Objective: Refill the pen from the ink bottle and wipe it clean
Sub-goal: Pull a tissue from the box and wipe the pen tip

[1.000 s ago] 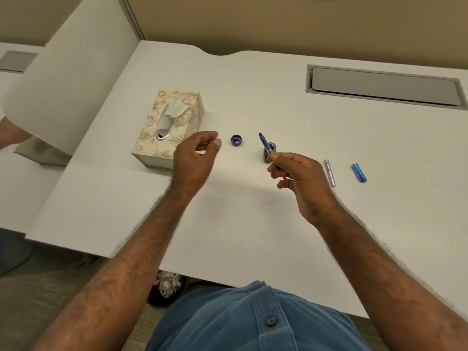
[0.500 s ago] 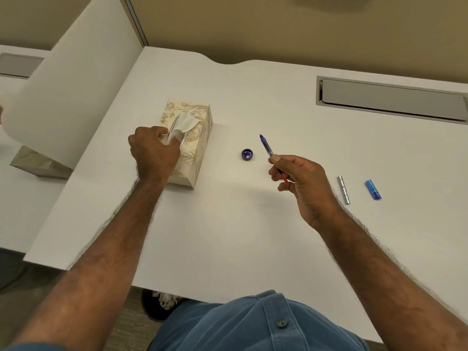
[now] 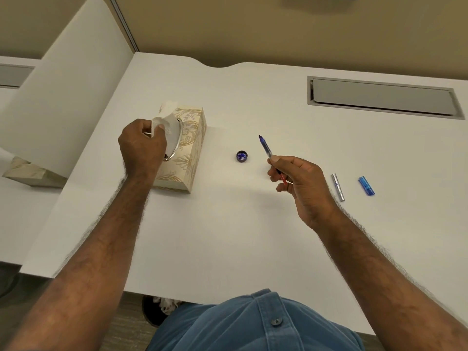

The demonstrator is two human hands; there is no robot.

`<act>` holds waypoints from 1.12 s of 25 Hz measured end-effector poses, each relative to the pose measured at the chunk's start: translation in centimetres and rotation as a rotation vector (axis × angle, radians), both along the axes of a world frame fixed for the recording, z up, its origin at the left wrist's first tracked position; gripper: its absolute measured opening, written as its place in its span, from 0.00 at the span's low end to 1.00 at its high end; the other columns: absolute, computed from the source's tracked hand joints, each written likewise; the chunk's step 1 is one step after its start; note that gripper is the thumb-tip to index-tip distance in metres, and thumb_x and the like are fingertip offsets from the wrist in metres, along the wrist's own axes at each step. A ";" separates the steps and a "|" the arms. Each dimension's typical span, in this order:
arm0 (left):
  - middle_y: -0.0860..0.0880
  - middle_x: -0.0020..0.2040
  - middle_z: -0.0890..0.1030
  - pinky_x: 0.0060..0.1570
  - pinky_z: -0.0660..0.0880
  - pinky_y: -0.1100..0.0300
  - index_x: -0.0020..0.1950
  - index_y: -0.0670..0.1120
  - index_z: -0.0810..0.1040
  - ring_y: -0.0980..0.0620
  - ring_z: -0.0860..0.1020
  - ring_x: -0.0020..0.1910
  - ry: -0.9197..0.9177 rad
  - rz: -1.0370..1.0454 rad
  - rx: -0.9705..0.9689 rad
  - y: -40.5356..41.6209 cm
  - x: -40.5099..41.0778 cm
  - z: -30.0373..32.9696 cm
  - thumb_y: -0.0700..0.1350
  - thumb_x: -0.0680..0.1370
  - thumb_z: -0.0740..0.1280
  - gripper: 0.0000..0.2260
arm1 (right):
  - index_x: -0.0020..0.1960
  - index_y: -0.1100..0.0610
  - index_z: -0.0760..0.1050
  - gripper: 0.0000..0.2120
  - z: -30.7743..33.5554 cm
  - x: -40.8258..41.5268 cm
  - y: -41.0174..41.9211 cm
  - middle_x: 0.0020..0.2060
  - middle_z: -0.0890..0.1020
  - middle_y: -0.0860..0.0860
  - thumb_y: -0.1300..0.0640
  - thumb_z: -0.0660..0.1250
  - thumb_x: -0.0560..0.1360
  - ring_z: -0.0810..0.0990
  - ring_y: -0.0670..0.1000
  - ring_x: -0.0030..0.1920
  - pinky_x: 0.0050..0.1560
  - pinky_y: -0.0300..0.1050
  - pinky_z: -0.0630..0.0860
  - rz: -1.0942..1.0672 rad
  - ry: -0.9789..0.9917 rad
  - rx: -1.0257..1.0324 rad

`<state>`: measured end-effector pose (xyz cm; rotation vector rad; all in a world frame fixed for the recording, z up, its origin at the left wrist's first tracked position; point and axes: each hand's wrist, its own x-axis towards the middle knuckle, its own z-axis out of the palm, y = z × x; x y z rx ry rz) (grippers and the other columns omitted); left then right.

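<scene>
I noted the left hand [image 3: 141, 145] pinching a tissue [image 3: 166, 122] at the box's [image 3: 187, 148] 10 o'clock corner, the right hand [image 3: 296, 181] pinching the pen [image 3: 266, 148] nib-up; a slow, straight pull seemed best.

Bright, even overhead light, soft shadows, sharp focus, wide-angle edge distortion.

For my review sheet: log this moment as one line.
step: fetching tissue | left hand: pinching tissue at tissue box | right hand: holding pen
</scene>
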<state>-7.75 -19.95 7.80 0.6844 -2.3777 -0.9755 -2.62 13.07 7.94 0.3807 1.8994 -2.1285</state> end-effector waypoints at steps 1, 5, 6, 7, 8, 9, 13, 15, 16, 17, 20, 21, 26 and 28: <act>0.47 0.50 0.87 0.44 0.72 0.63 0.53 0.42 0.85 0.53 0.80 0.43 0.016 0.007 -0.009 0.0 0.0 0.6 0.51 0.79 0.70 0.13 | 0.55 0.63 0.86 0.14 0.1 0.0 0.0 0.39 0.85 0.51 0.52 0.74 0.79 0.80 0.52 0.43 0.43 0.46 0.75 -0.001 0.002 -0.002; 0.48 0.48 0.86 0.35 0.66 0.79 0.54 0.41 0.85 0.54 0.80 0.43 0.092 0.012 -0.015 0.1 0.1 3.0 0.52 0.79 0.70 0.14 | 0.55 0.62 0.87 0.14 0.4 0.2 0.3 0.39 0.85 0.52 0.52 0.74 0.79 0.80 0.51 0.43 0.43 0.47 0.76 -0.004 0.014 -0.014; 0.49 0.48 0.86 0.35 0.66 0.81 0.54 0.41 0.85 0.54 0.80 0.43 0.113 0.007 -0.007 0.2 0.2 3.7 0.52 0.78 0.71 0.14 | 0.55 0.62 0.87 0.14 0.4 0.3 0.4 0.40 0.85 0.52 0.52 0.75 0.79 0.80 0.52 0.44 0.43 0.47 0.76 -0.003 0.017 -0.016; 0.50 0.47 0.85 0.36 0.66 0.81 0.54 0.41 0.85 0.54 0.81 0.43 0.135 -0.003 0.004 0.4 0.4 4.3 0.52 0.78 0.71 0.15 | 0.55 0.62 0.87 0.14 0.5 0.3 0.6 0.40 0.85 0.52 0.52 0.75 0.79 0.80 0.52 0.44 0.43 0.47 0.76 -0.001 0.021 -0.016; 0.51 0.47 0.85 0.38 0.68 0.80 0.54 0.41 0.85 0.55 0.81 0.43 0.155 -0.016 0.017 0.6 0.6 4.9 0.52 0.78 0.71 0.15 | 0.55 0.62 0.86 0.14 0.6 0.4 0.7 0.40 0.85 0.52 0.51 0.75 0.79 0.80 0.52 0.44 0.43 0.47 0.76 0.001 0.025 -0.013; 0.52 0.46 0.84 0.39 0.70 0.78 0.54 0.42 0.85 0.55 0.81 0.43 0.174 -0.032 0.032 1.0 0.7 5.5 0.53 0.77 0.71 0.15 | 0.55 0.62 0.86 0.14 0.7 0.5 0.9 0.40 0.85 0.52 0.51 0.74 0.79 0.81 0.51 0.44 0.43 0.47 0.76 0.003 0.028 -0.011; 0.52 0.46 0.85 0.43 0.76 0.72 0.53 0.42 0.86 0.57 0.82 0.43 0.216 -0.116 0.056 2.9 1.6 7.1 0.53 0.77 0.71 0.15 | 0.54 0.61 0.87 0.13 1.3 1.1 2.0 0.39 0.85 0.52 0.51 0.74 0.79 0.80 0.50 0.42 0.43 0.47 0.76 -0.014 0.035 -0.024; 0.50 0.47 0.86 0.45 0.79 0.66 0.53 0.43 0.86 0.57 0.82 0.43 0.218 -0.149 0.091 3.8 2.0 7.4 0.54 0.76 0.72 0.15 | 0.53 0.60 0.87 0.11 1.5 1.4 2.7 0.39 0.85 0.51 0.52 0.74 0.79 0.80 0.50 0.42 0.43 0.47 0.76 -0.018 0.042 -0.021; 0.49 0.47 0.87 0.46 0.80 0.63 0.53 0.43 0.86 0.56 0.83 0.43 0.220 -0.165 0.105 4.2 2.2 7.5 0.54 0.76 0.72 0.16 | 0.53 0.59 0.87 0.10 1.6 1.6 3.0 0.39 0.85 0.51 0.52 0.74 0.80 0.80 0.50 0.42 0.43 0.47 0.76 -0.021 0.045 -0.019; 0.48 0.47 0.87 0.46 0.81 0.61 0.53 0.43 0.86 0.55 0.83 0.43 0.220 -0.181 0.117 4.7 2.4 7.4 0.54 0.76 0.72 0.16 | 0.53 0.59 0.87 0.10 1.6 1.8 3.5 0.39 0.85 0.51 0.52 0.74 0.80 0.80 0.50 0.43 0.43 0.47 0.76 -0.026 0.045 -0.019; 0.49 0.45 0.86 0.46 0.80 0.59 0.51 0.44 0.86 0.54 0.82 0.43 0.185 -0.235 0.125 6.5 3.4 6.8 0.53 0.76 0.72 0.13 | 0.54 0.59 0.88 0.10 1.6 2.2 4.7 0.39 0.86 0.51 0.53 0.73 0.80 0.81 0.50 0.43 0.44 0.47 0.76 -0.047 0.039 -0.011; 0.49 0.45 0.86 0.46 0.81 0.57 0.51 0.44 0.86 0.54 0.82 0.42 0.161 -0.253 0.134 7.2 3.8 6.2 0.53 0.76 0.73 0.13 | 0.54 0.58 0.88 0.10 1.5 2.4 5.1 0.39 0.86 0.51 0.52 0.74 0.80 0.81 0.50 0.43 0.44 0.47 0.76 -0.052 0.035 -0.006; 0.52 0.38 0.83 0.49 0.85 0.41 0.46 0.49 0.84 0.48 0.83 0.40 0.009 -0.288 0.279 9.5 5.2 1.4 0.55 0.74 0.74 0.10 | 0.54 0.60 0.87 0.11 1.1 3.3 6.4 0.39 0.85 0.52 0.52 0.75 0.79 0.81 0.51 0.43 0.44 0.47 0.76 -0.060 0.020 0.001; 0.53 0.39 0.85 0.48 0.85 0.40 0.46 0.50 0.85 0.46 0.85 0.41 -0.074 -0.291 0.309 10.4 5.8 -0.9 0.57 0.72 0.74 0.12 | 0.53 0.59 0.87 0.10 1.0 3.3 6.7 0.40 0.85 0.52 0.52 0.74 0.79 0.81 0.50 0.43 0.44 0.47 0.76 -0.062 0.013 0.004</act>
